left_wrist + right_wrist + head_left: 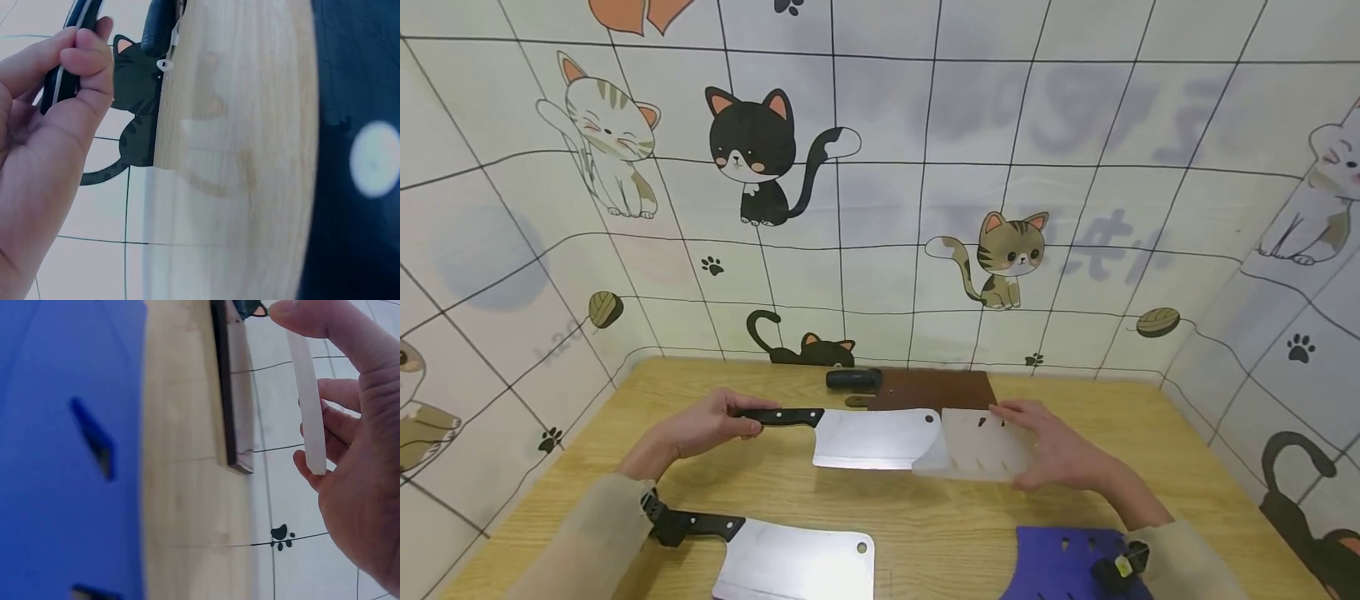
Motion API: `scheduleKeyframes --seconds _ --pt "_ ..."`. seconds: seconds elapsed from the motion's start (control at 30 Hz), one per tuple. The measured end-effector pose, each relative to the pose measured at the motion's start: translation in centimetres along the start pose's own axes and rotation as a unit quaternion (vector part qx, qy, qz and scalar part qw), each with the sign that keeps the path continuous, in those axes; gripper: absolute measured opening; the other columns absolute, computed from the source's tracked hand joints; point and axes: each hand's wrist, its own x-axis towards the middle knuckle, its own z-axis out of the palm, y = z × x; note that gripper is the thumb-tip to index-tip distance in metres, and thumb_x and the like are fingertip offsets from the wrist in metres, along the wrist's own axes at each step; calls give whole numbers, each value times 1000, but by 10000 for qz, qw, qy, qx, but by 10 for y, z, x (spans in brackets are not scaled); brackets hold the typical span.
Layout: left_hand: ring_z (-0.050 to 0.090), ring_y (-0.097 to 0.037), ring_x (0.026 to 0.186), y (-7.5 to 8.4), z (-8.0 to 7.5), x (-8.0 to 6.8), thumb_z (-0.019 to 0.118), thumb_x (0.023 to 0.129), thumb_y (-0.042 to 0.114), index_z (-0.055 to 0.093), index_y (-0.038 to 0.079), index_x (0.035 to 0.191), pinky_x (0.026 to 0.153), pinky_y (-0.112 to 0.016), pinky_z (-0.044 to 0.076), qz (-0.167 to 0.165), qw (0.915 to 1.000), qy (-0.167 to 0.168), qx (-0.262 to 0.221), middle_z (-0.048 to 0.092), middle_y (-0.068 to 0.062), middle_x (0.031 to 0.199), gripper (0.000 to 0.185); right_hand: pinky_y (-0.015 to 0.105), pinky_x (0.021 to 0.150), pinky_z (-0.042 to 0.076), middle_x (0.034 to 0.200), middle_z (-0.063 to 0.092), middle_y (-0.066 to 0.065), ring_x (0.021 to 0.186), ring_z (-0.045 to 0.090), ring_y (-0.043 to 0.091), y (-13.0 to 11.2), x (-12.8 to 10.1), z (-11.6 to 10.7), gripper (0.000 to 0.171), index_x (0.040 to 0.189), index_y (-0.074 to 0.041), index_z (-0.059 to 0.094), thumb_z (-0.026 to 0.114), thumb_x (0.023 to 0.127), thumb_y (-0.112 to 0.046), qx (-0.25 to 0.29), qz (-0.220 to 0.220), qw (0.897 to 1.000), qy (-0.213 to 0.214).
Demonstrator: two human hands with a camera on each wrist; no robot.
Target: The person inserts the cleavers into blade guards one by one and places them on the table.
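My left hand (703,427) pinches the black handle (786,417) of a cleaver, fingers curled round its end, as the left wrist view also shows at the handle (62,84). The cleaver's broad steel blade (868,437) points right, edge down, above the table. Its front end overlaps a translucent white blade cover (977,450), which has small slots. My right hand (1063,446) grips that cover by its far end, thumb below and fingers above. Seen edge-on in the right wrist view, the cover (309,406) sits between thumb and fingers.
A second cleaver (805,558) lies at the front left, its handle partly behind my wrist camera. At the front right lies a blue slotted blade cover (1045,558). Against the back wall are a brown cover (932,389) and a black handle (853,380) on the wooden table (760,483).
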Motion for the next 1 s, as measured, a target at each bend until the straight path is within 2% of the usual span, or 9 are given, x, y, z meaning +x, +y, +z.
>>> scheduleKeyframes --seconds 0.13,0.23,0.3,0.43,0.53,0.9,1.0 --pt "55 -17 83 4 3 3 71 97 15 67 0 133 75 -34 50 -124 9988 373 302 65 -13 100 39 49 87 46 143 50 22 125 47 41 0 3 -6 98 144 -1 55 88 57 -27 -28 -55 10000 18" --pt "55 -18 80 5 5 4 72 96 15 68 0 131 73 -34 49 -194 9979 508 338 64 -8 95 38 49 86 46 144 50 22 125 47 41 -3 5 -8 97 144 -1 56 88 56 -25 73 27 10000 -35" --pt "54 -18 80 6 6 5 73 95 14 69 0 130 72 -33 49 -199 9978 507 386 64 -8 95 38 46 86 46 145 49 19 125 46 38 -7 6 -8 97 145 -2 56 88 56 -22 169 54 9997 -178" --pt "53 -20 80 10 9 7 75 94 16 71 4 129 70 -31 46 -145 9973 439 564 63 -7 92 37 40 86 46 143 50 13 123 46 31 -16 8 -5 96 146 -5 56 87 58 -22 293 -170 9987 -393" --pt "52 -21 81 12 12 9 74 94 18 71 5 130 71 -32 46 -129 9973 463 549 63 -7 92 38 40 86 45 142 50 11 122 47 28 -22 10 -4 94 147 -5 55 86 60 -25 308 -351 9983 -361" --pt "55 -23 85 12 15 10 72 95 15 70 3 130 75 -39 49 -11 9971 552 522 68 -9 107 36 42 87 45 142 50 11 122 47 30 -24 11 -1 94 147 -6 56 85 60 -28 280 -242 9984 -424" --pt "57 -21 83 11 19 11 73 94 13 72 3 128 74 -37 50 44 9970 571 530 69 -10 104 35 43 87 45 142 49 11 122 47 31 -23 10 0 94 147 -8 56 84 60 -29 253 -185 9985 -456"
